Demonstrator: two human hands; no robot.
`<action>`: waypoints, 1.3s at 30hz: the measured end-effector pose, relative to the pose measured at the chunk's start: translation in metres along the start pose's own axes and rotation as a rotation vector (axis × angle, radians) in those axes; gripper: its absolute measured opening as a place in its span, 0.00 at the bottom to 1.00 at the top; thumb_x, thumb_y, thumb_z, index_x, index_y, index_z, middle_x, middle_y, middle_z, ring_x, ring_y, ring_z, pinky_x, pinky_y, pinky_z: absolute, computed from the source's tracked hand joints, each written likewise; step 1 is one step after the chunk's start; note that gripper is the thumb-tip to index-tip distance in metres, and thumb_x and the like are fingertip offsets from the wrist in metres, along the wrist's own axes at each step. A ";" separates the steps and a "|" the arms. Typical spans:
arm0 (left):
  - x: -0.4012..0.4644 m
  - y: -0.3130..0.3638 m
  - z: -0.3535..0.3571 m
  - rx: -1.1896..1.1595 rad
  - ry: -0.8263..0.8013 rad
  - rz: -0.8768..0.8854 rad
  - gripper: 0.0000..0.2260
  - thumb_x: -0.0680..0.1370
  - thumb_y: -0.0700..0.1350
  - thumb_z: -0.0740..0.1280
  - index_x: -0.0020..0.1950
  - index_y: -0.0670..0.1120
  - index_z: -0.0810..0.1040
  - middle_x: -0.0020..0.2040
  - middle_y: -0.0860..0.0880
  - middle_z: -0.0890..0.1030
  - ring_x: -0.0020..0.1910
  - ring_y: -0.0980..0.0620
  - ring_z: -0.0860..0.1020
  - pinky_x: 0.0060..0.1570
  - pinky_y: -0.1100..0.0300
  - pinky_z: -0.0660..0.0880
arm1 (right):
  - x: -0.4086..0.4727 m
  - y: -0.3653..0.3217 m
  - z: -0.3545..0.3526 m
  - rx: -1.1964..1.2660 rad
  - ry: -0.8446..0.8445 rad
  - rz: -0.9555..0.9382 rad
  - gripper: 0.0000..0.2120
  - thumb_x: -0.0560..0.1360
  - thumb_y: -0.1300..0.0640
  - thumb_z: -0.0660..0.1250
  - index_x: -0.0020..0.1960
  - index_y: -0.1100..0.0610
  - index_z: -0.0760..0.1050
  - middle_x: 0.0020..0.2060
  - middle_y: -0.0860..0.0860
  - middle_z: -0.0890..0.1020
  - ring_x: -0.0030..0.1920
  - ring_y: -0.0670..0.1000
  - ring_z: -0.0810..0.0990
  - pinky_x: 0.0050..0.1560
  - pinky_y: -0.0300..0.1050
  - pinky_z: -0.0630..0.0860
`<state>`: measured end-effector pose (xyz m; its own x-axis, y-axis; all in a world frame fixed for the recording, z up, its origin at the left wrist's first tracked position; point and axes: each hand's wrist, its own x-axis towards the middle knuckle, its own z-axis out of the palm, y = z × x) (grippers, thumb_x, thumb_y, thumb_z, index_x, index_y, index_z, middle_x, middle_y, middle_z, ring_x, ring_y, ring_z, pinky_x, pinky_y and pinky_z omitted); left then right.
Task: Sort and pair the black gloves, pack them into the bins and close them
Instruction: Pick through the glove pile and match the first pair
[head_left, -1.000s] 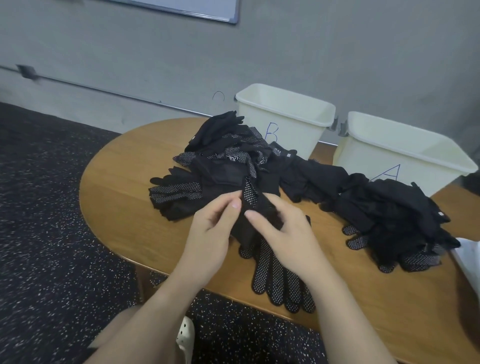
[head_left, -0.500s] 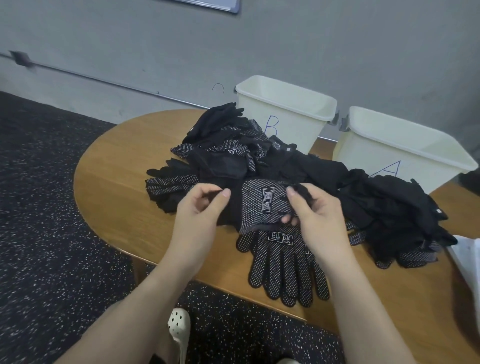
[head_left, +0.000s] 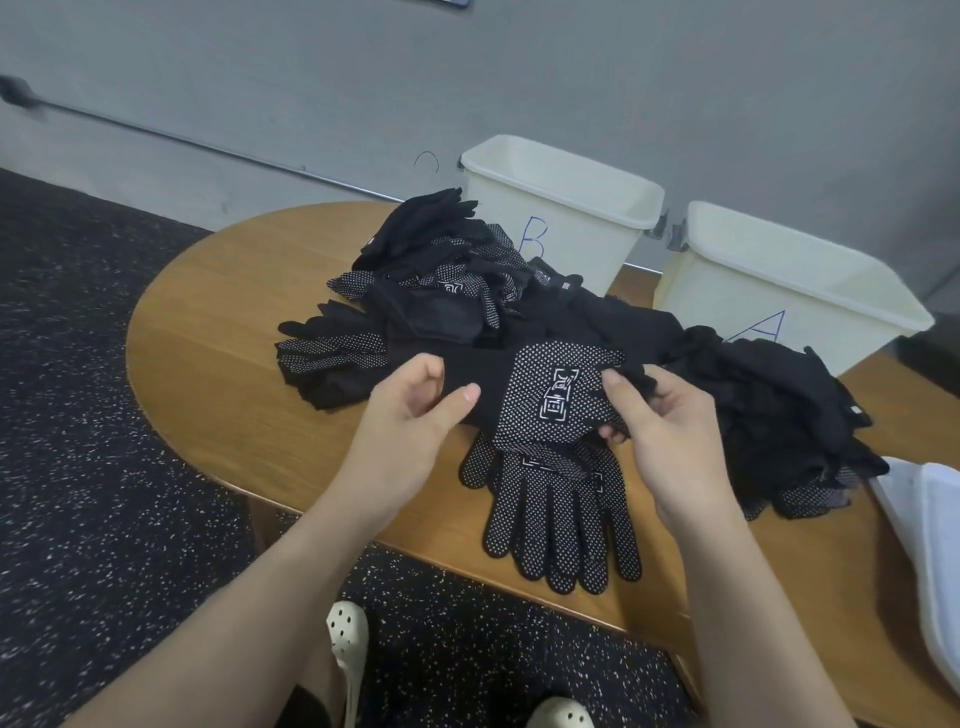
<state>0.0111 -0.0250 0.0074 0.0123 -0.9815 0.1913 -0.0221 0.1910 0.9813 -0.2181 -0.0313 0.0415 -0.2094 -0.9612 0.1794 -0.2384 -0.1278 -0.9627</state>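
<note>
Your left hand (head_left: 410, 415) and right hand (head_left: 660, 415) each pinched an end of the black white-dotted knit glove (head_left: 550, 395), stretched above the wooden table (head_left: 218, 322).

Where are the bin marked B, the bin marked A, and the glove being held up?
bin marked B (head_left: 582, 228), head view, front wall.
bin marked A (head_left: 748, 291), head view, front wall.
held glove (head_left: 556, 395), head view, dotted palm.

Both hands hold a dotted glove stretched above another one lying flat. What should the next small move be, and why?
Probably lower the held dotted glove onto the flat dotted glove beneath it. The left hand pinches its cuff end and the right hand its finger end, spreading it flat. Both show the same dots and logo, so they look like a pair.
</note>
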 end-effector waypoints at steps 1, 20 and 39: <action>0.000 0.001 0.001 -0.005 -0.009 0.016 0.10 0.82 0.43 0.69 0.48 0.41 0.71 0.44 0.47 0.81 0.47 0.54 0.80 0.54 0.57 0.78 | 0.000 0.000 -0.003 0.006 -0.012 -0.005 0.06 0.81 0.57 0.70 0.47 0.53 0.84 0.42 0.51 0.87 0.38 0.45 0.84 0.40 0.46 0.82; -0.004 0.002 0.006 -0.072 -0.155 0.134 0.05 0.79 0.34 0.71 0.52 0.42 0.85 0.48 0.47 0.87 0.48 0.50 0.85 0.46 0.59 0.81 | -0.020 -0.020 0.014 -0.387 -0.417 -0.395 0.20 0.75 0.45 0.73 0.66 0.40 0.77 0.64 0.33 0.77 0.70 0.40 0.72 0.70 0.33 0.67; -0.017 0.019 0.021 -0.017 -0.285 0.043 0.09 0.76 0.56 0.73 0.48 0.51 0.83 0.45 0.49 0.88 0.46 0.52 0.85 0.50 0.57 0.80 | -0.048 -0.032 -0.010 -0.242 -0.064 -0.423 0.12 0.81 0.54 0.70 0.41 0.50 0.71 0.30 0.41 0.68 0.32 0.41 0.66 0.35 0.33 0.64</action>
<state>-0.0108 -0.0049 0.0226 -0.2699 -0.9370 0.2217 0.0003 0.2302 0.9732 -0.2101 0.0216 0.0661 0.0104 -0.8516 0.5241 -0.5048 -0.4569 -0.7324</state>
